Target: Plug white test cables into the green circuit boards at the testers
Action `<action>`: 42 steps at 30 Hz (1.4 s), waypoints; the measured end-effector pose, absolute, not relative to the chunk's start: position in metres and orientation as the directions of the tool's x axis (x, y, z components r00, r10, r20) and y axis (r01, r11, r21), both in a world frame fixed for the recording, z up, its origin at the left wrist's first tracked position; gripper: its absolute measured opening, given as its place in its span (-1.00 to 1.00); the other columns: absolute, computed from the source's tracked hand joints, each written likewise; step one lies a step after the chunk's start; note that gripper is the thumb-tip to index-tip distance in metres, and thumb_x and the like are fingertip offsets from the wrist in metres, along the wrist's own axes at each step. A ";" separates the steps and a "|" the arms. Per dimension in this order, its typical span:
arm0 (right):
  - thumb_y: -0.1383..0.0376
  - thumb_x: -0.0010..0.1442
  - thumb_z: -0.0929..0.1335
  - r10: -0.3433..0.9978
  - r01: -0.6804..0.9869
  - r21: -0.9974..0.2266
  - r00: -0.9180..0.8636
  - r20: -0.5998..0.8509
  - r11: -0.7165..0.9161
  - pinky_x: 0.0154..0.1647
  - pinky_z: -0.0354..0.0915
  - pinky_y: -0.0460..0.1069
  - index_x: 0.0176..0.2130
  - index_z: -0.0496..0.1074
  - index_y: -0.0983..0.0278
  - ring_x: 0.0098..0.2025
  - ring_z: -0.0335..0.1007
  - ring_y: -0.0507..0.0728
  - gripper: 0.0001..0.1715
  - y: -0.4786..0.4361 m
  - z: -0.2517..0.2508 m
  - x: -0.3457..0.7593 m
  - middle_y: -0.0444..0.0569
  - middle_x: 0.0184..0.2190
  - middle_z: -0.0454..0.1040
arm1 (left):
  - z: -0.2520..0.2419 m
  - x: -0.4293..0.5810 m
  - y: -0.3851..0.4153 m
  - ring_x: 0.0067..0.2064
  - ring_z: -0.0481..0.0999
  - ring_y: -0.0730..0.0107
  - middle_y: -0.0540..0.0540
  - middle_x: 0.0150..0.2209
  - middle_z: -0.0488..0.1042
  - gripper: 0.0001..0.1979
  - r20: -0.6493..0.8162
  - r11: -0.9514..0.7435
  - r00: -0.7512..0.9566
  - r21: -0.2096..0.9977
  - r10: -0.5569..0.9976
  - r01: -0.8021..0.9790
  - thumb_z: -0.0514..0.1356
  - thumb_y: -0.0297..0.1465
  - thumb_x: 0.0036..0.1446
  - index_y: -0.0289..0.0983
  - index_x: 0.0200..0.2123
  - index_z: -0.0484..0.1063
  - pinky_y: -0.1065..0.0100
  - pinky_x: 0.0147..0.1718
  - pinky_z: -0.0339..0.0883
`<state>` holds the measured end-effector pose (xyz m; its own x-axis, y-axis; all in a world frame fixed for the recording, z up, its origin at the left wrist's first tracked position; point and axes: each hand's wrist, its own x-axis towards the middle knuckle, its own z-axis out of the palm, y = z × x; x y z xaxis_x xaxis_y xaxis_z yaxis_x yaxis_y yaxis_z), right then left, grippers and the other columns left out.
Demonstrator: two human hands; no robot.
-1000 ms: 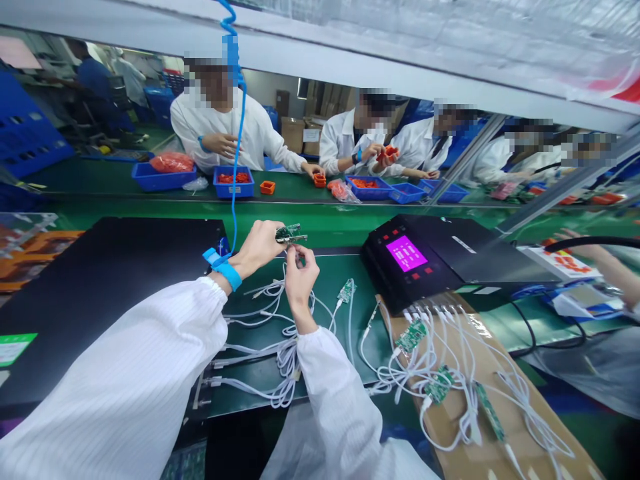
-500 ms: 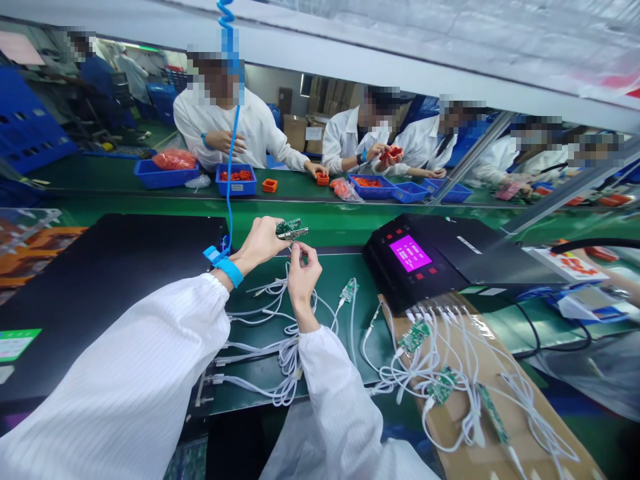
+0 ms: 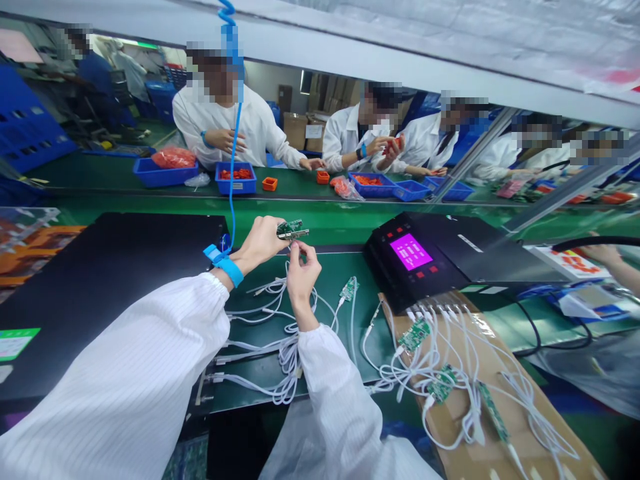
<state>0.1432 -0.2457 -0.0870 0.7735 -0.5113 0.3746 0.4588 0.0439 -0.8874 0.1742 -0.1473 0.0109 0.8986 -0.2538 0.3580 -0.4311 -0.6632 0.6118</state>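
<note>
Circuit board (image 3: pixel 289 229): left hand (image 3: pixel 263 239) grips, right hand (image 3: pixel 303 272) unclear; blue bin (image 3: pixel 247 187) holds orange parts (image 3: pixel 242 174).

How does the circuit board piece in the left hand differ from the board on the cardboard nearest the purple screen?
The held piece is up in the left hand; the cardboard board lies among white cables. The held piece shows mostly edge-on, the cardboard board its broad face. The cardboard board meets a white plug; any plug on the held piece is unclear. Both show green circuitry.
</note>
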 end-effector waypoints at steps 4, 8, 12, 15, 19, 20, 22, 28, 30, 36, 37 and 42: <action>0.06 0.29 0.34 -0.511 0.440 -0.898 0.777 0.367 0.025 -0.07 0.47 0.04 -0.19 0.55 0.31 -0.17 0.50 0.13 -0.63 -0.244 -0.088 0.146 0.07 -0.19 0.55 | 0.013 0.172 -0.151 -0.47 0.33 0.43 0.04 -0.63 0.34 -0.81 0.346 -0.707 0.898 0.562 -0.270 -0.430 0.29 -0.53 0.01 -0.32 -0.59 0.38 0.38 -0.47 0.02; 0.07 0.25 0.36 -0.495 0.439 -0.898 0.788 0.365 0.036 -0.07 0.48 0.04 -0.22 0.55 0.33 -0.17 0.51 0.14 -0.63 -0.246 -0.090 0.152 0.07 -0.21 0.56 | 0.010 0.173 -0.151 -0.43 0.40 0.36 -0.04 -0.53 0.47 -0.89 0.330 -0.753 0.895 0.494 -0.301 -0.435 0.25 -0.57 0.04 -0.30 -0.49 0.49 0.36 -0.43 0.07; 0.03 0.27 0.37 -0.446 0.402 -0.915 0.824 0.350 0.023 -0.04 0.47 0.06 -0.18 0.55 0.34 -0.16 0.52 0.16 -0.58 -0.249 -0.089 0.155 0.10 -0.19 0.61 | 0.007 0.177 -0.149 -0.43 0.40 0.33 -0.05 -0.54 0.44 -0.89 0.327 -0.755 0.909 0.519 -0.259 -0.402 0.26 -0.54 0.06 -0.30 -0.50 0.47 0.34 -0.43 0.06; 0.00 0.29 0.37 -0.467 0.375 -0.927 0.819 0.332 0.000 -0.02 0.46 0.06 -0.13 0.53 0.34 -0.13 0.53 0.16 -0.55 -0.250 -0.087 0.156 0.11 -0.17 0.62 | 0.005 0.180 -0.149 -0.43 0.39 0.32 -0.04 -0.57 0.39 -0.87 0.354 -0.724 0.914 0.575 -0.199 -0.380 0.29 -0.47 0.05 -0.30 -0.52 0.44 0.34 -0.43 0.05; 0.00 0.30 0.36 -0.475 0.379 -0.925 0.814 0.335 -0.002 -0.04 0.48 0.05 -0.15 0.52 0.31 -0.14 0.54 0.15 -0.57 -0.248 -0.087 0.156 0.10 -0.18 0.63 | 0.004 0.181 -0.150 -0.44 0.34 0.34 -0.04 -0.56 0.39 -0.84 0.397 -0.719 0.891 0.552 -0.218 -0.422 0.27 -0.49 0.01 -0.29 -0.57 0.39 0.32 -0.42 0.03; 0.01 0.31 0.35 -0.479 0.381 -0.924 0.811 0.336 -0.004 -0.04 0.48 0.05 -0.15 0.52 0.31 -0.14 0.54 0.15 -0.58 -0.247 -0.087 0.157 0.10 -0.19 0.63 | 0.004 0.181 -0.150 -0.45 0.33 0.35 -0.04 -0.57 0.38 -0.83 0.392 -0.718 0.891 0.550 -0.229 -0.427 0.27 -0.49 0.02 -0.28 -0.57 0.38 0.32 -0.42 0.03; 0.03 0.31 0.34 -0.502 0.382 -0.924 0.797 0.336 -0.013 -0.05 0.48 0.05 -0.15 0.52 0.32 -0.16 0.54 0.15 -0.60 -0.246 -0.089 0.158 0.09 -0.20 0.63 | 0.005 0.179 -0.150 -0.46 0.30 0.35 -0.03 -0.58 0.37 -0.81 0.368 -0.712 0.894 0.553 -0.256 -0.432 0.26 -0.46 0.04 -0.27 -0.58 0.37 0.32 -0.43 0.01; 0.04 0.27 0.35 -0.525 0.413 -0.910 0.783 0.333 0.039 -0.09 0.46 0.05 -0.18 0.51 0.35 -0.23 0.52 0.15 -0.59 -0.245 -0.090 0.160 0.08 -0.27 0.59 | 0.007 0.175 -0.154 -0.46 0.28 0.34 -0.05 -0.57 0.39 -0.80 0.337 -0.718 0.894 0.539 -0.296 -0.441 0.22 -0.52 0.06 -0.26 -0.58 0.38 0.31 -0.42 0.04; 0.04 0.27 0.35 -0.529 0.423 -0.905 0.778 0.339 0.042 -0.10 0.45 0.05 -0.20 0.50 0.35 -0.24 0.51 0.15 -0.59 -0.244 -0.088 0.160 0.08 -0.29 0.59 | 0.006 0.174 -0.155 -0.46 0.27 0.35 -0.05 -0.57 0.38 -0.79 0.341 -0.719 0.894 0.538 -0.291 -0.440 0.21 -0.54 0.07 -0.26 -0.59 0.35 0.30 -0.42 0.03; 0.02 0.30 0.34 -0.431 0.409 -0.912 0.822 0.371 -0.005 -0.04 0.45 0.05 -0.17 0.52 0.34 -0.19 0.53 0.16 -0.58 -0.253 -0.087 0.155 0.07 -0.25 0.62 | 0.007 0.175 -0.150 -0.46 0.22 0.40 0.00 -0.60 0.32 -0.81 0.339 -0.688 0.891 0.570 -0.301 -0.449 0.24 -0.50 0.03 -0.28 -0.59 0.35 0.32 -0.43 0.02; 0.02 0.31 0.34 -0.394 0.413 -0.911 0.834 0.385 -0.016 -0.02 0.45 0.06 -0.15 0.53 0.33 -0.17 0.55 0.17 -0.57 -0.258 -0.088 0.154 0.07 -0.23 0.63 | 0.008 0.175 -0.149 -0.47 0.21 0.42 0.02 -0.62 0.30 -0.81 0.331 -0.677 0.893 0.584 -0.305 -0.448 0.25 -0.49 0.01 -0.29 -0.60 0.35 0.33 -0.44 0.02; 0.03 0.40 0.26 -0.326 0.333 -0.934 0.876 0.356 -0.127 0.08 0.43 0.12 -0.07 0.57 0.34 -0.09 0.57 0.19 -0.51 -0.300 -0.106 0.172 0.14 -0.12 0.65 | 0.009 0.180 -0.142 -0.48 0.17 0.48 0.07 -0.66 0.24 -0.79 0.363 -0.638 0.877 0.602 -0.316 -0.479 0.28 -0.43 -0.02 -0.33 -0.62 0.36 0.35 -0.46 -0.02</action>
<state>0.1718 -0.2997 -0.1057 0.8757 -0.3261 0.3562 0.3330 -0.1266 -0.9344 0.1796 -0.1421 0.0095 0.8766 -0.3158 0.3632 -0.4795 -0.6381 0.6024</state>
